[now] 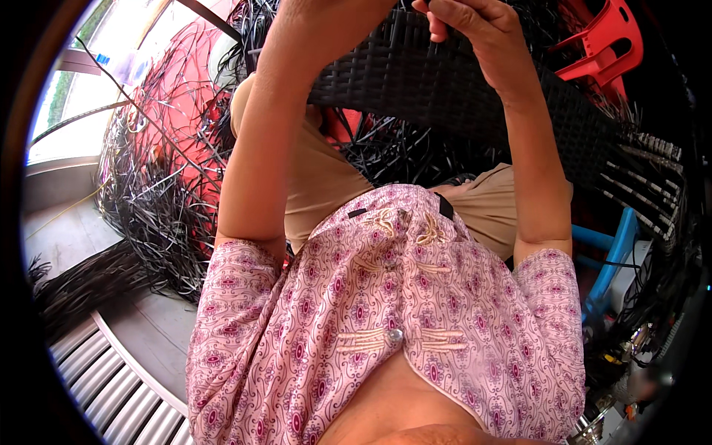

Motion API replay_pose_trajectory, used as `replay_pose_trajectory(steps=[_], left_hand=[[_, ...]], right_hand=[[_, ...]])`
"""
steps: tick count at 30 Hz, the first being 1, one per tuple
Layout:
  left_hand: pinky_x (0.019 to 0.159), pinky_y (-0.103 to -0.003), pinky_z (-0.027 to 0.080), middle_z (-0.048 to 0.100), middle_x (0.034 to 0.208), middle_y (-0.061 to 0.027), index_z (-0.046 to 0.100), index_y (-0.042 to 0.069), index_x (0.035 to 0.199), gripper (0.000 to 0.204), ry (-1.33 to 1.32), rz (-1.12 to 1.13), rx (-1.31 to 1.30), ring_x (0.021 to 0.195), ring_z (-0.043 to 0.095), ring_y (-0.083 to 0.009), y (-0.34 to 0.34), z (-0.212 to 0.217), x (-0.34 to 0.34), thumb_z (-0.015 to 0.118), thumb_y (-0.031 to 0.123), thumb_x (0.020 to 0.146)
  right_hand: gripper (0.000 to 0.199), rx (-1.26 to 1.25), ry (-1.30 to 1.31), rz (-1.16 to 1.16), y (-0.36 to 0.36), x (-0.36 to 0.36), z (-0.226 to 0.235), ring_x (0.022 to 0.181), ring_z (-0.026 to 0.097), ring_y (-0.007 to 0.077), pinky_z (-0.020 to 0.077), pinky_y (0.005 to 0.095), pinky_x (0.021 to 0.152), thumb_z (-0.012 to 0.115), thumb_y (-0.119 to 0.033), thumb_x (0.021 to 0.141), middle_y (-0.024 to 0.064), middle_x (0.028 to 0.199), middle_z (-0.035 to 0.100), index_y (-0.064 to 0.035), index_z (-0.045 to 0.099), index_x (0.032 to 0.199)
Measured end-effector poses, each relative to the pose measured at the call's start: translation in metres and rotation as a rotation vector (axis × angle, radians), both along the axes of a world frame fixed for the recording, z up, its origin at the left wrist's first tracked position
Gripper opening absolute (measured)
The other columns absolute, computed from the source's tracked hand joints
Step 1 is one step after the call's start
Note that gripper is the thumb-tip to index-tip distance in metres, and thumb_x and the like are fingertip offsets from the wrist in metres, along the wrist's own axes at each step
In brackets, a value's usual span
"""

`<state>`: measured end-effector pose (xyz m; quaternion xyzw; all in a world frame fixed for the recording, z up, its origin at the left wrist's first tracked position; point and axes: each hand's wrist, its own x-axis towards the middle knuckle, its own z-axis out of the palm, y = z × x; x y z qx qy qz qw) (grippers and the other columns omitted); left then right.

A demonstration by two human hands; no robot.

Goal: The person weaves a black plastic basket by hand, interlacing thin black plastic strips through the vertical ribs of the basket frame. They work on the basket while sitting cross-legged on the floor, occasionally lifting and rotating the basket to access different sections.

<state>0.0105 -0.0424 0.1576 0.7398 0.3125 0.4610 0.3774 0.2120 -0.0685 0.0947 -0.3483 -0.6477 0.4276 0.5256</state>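
A dark woven wicker panel point(415, 81) lies across my lap, its rows of black strips running from side to side. Over its upper part, my right hand point(478, 26) is closed, with thumb and fingers pressed together. Whatever those fingers pinch, if anything, is too small or hidden to make out. My left hand point(341, 18) reaches over the panel's left part, and the picture's upper edge cuts off its fingers. Loose black strips point(400, 152) lie in a tangle below the panel, between my legs.
A big heap of black strips point(159, 170) over red material stands at the left. A red plastic chair point(615, 48) is at the far right, and a blue plastic frame point(615, 252) lies nearer on that side. White slats point(119, 378) are at the lower left.
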Motion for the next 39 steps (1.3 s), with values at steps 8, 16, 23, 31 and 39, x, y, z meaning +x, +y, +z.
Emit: replay_pose_trajectory(steps=[8,16,23,31,39], left_hand=[[0.101,-0.034,0.043,0.056,0.127,-0.0136,0.05,-0.003,0.131,0.048,-0.117,-0.107,0.061,0.117,0.055,-0.024,0.008,-0.119,0.038,0.069,0.01,0.088],[0.085,-0.03,0.051,0.066,0.12,-0.0138,0.063,0.003,0.122,0.033,-0.02,0.185,0.067,0.101,0.065,-0.018,-0.003,-0.162,0.042,0.065,0.003,0.089],[0.079,-0.031,0.054,0.074,0.09,-0.011,0.072,0.005,0.105,0.022,0.218,0.41,-0.041,0.084,0.072,-0.0184,0.04,-0.156,0.017,0.07,0.018,0.086],[0.08,-0.039,0.053,0.074,0.094,-0.0078,0.073,0.012,0.104,0.022,0.479,0.344,0.155,0.088,0.071,-0.0279,0.04,-0.161,0.036,0.066,0.023,0.086],[0.082,-0.044,0.051,0.073,0.09,-0.011,0.069,0.009,0.107,0.033,0.731,0.45,0.203,0.092,0.069,-0.0328,0.035,-0.155,0.059,0.072,0.031,0.082]], right_hand=[[0.02,-0.144,0.269,-0.345,-0.023,0.015,0.002,0.058,0.052,0.0051,0.0413,0.0186,0.052,0.065,-0.02,0.095,-0.0017,0.07,0.06,-0.0011,0.07,0.092],[0.021,-0.238,0.288,-0.316,-0.023,0.039,-0.025,0.058,0.046,0.0034,0.033,0.018,0.052,0.067,-0.017,0.094,-0.0012,0.074,0.061,0.0017,0.072,0.102],[0.02,-0.226,0.15,-0.316,-0.018,0.029,-0.029,0.056,0.042,0.0017,0.0314,0.0168,0.049,0.066,-0.018,0.095,-0.0034,0.071,0.059,-0.0006,0.073,0.101],[0.019,-0.271,0.123,-0.397,-0.023,0.036,-0.015,0.05,0.046,0.0027,0.0342,0.0169,0.045,0.065,-0.019,0.095,-0.0028,0.066,0.058,-0.0024,0.07,0.09],[0.018,-0.253,0.152,-0.4,-0.028,0.042,-0.015,0.05,0.046,0.0026,0.0349,0.0167,0.046,0.064,-0.019,0.095,-0.0032,0.066,0.058,-0.0018,0.07,0.091]])
